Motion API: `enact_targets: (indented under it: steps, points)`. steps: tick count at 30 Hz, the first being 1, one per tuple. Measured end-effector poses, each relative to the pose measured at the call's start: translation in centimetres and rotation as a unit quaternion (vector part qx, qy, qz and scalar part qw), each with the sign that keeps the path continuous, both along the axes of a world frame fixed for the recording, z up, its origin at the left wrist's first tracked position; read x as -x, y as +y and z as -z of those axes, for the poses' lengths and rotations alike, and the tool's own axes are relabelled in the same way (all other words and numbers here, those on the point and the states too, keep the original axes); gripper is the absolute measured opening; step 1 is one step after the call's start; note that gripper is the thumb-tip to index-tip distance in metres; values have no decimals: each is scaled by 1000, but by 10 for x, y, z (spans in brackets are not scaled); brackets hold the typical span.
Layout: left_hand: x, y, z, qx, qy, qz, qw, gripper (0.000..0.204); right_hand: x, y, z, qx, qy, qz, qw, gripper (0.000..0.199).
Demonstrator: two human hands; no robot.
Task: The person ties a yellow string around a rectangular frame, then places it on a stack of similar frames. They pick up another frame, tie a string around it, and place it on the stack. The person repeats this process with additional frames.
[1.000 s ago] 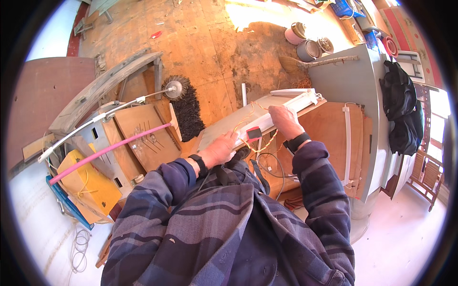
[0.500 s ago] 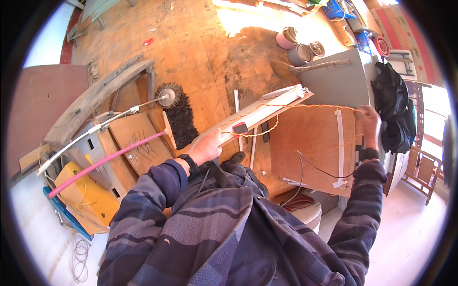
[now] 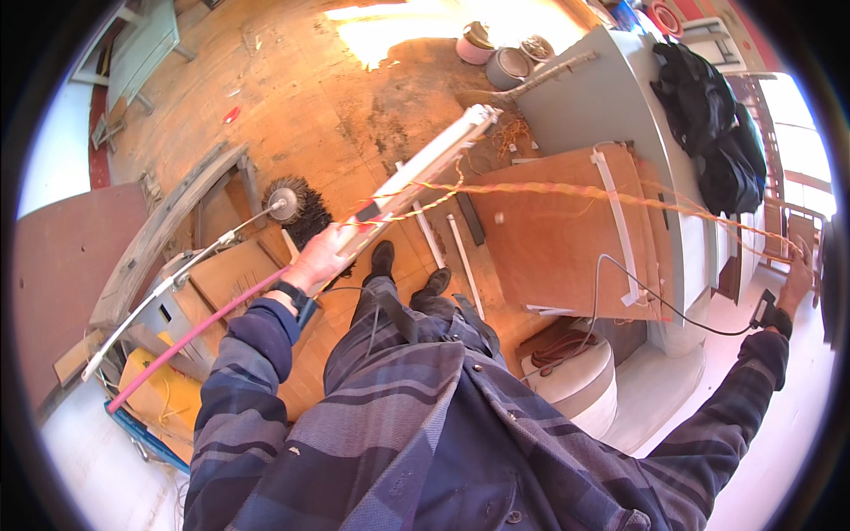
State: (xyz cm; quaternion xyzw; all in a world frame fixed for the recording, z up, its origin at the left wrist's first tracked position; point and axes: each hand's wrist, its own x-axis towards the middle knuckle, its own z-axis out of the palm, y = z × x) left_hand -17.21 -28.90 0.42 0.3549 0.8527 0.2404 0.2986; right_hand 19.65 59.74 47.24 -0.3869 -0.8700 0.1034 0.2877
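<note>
My left hand (image 3: 320,257) is closed around the lower end of a long, narrow white fixture (image 3: 421,168), which looks like a tube-light batten and slants away to the upper right. A small dark patch with red shows on it just beyond my fingers. From the fixture a twisted red-and-yellow wire (image 3: 567,188) stretches across to the far right, with a loose loop near the batten. My right hand (image 3: 799,276), arm extended, has its fingers closed on the wire's other end. Its fingertips are small and partly blurred near the picture's rim.
A brown board (image 3: 558,239) leans against a grey cabinet (image 3: 575,97) on the right. Black cloth (image 3: 708,124) lies on the cabinet. A round white stool (image 3: 575,389) stands below. To the left are a pink-handled broom (image 3: 195,345), a round brush (image 3: 285,202) and a curved wooden frame (image 3: 159,239).
My right hand has moved far out to the right, pulling the wire longer and tauter. My left hand and the batten have shifted left in the picture as the view moved.
</note>
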Motion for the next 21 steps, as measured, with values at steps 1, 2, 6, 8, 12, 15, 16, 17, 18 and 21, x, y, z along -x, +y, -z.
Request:
enact_targets:
  steps: [1,2,6,8,12,15,16,17,18,21]
  points:
    - [5,-2,0,57,-97,-79,991,64,-27,9,-10,16,36,-8,999,37]
    - [8,-3,-1,35,-52,-40,997,67,-57,12,-18,-16,5,-21,1000,34]
    - [15,1,-7,84,-68,-76,991,67,-127,0,-8,172,295,114,933,38]
    - [10,6,-9,104,-65,-84,989,67,-135,-34,23,260,268,135,918,38]
    - [-5,11,-12,106,-60,-84,989,72,-86,-123,102,357,3,40,933,32]
    - [-17,15,-14,118,-66,-97,986,74,-27,-171,131,453,-6,-69,889,24]
    - [-20,15,-15,109,-61,-85,989,75,-5,-181,139,459,-10,-128,879,22]
    - [-22,17,-16,110,-67,-85,988,75,15,-190,144,481,28,-151,863,22]
    - [-23,18,-17,121,-83,-102,984,75,35,-196,148,501,69,-182,843,22]
    - [-30,20,-20,111,-100,-107,983,69,100,-209,151,500,148,-226,823,28]
